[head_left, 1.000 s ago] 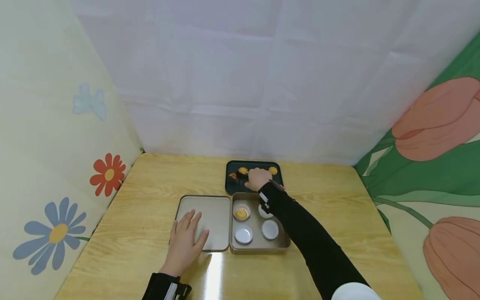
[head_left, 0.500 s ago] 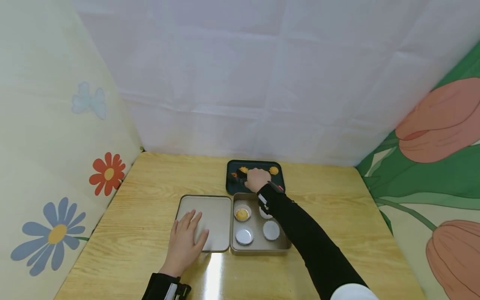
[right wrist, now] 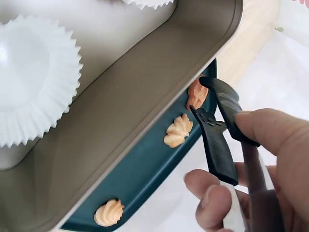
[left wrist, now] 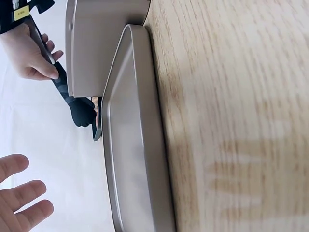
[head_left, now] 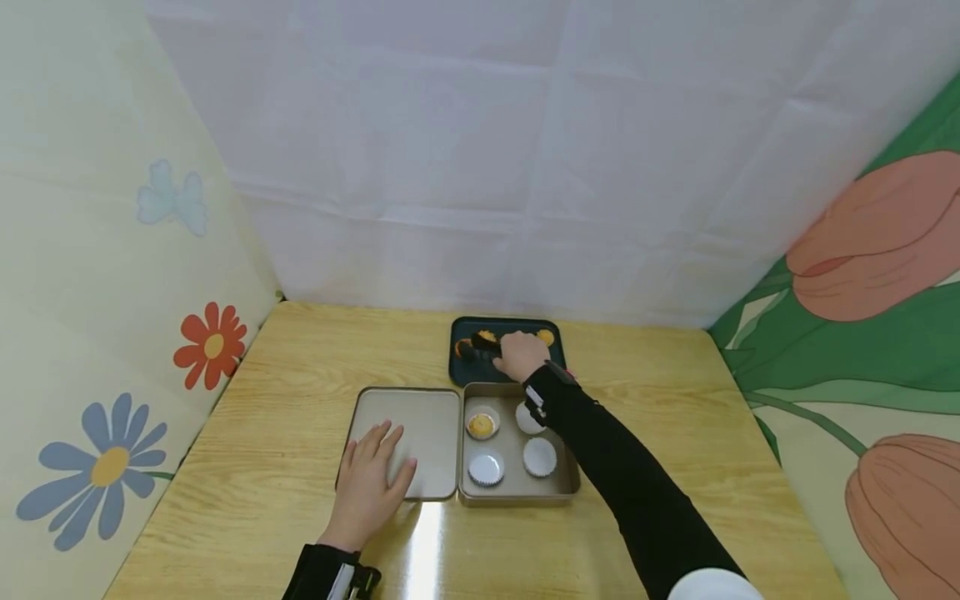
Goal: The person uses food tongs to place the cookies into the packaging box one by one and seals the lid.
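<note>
Right hand [head_left: 523, 357] grips the tongs [right wrist: 218, 150], out past the far wall of the tin [head_left: 517, 502]. Brown cookie [right wrist: 195, 95] is on the dark tray [right wrist: 141, 173] behind the tin, toward the tin's left side. Tongs tips parted, one by each end of the cookie; contact: can't tell. Cookie's long axis looks roughly along the tin's far wall, a bit skewed. Right hand clearly nearer. Left hand [head_left: 367, 492]: fingers spread, nothing held, over the lid [head_left: 431, 450] left of the tin; touching or not: can't tell. Paper cups [head_left: 539, 457] inside the tin.

A white backdrop [head_left: 465, 158] hangs behind the wooden table [head_left: 652, 400].
</note>
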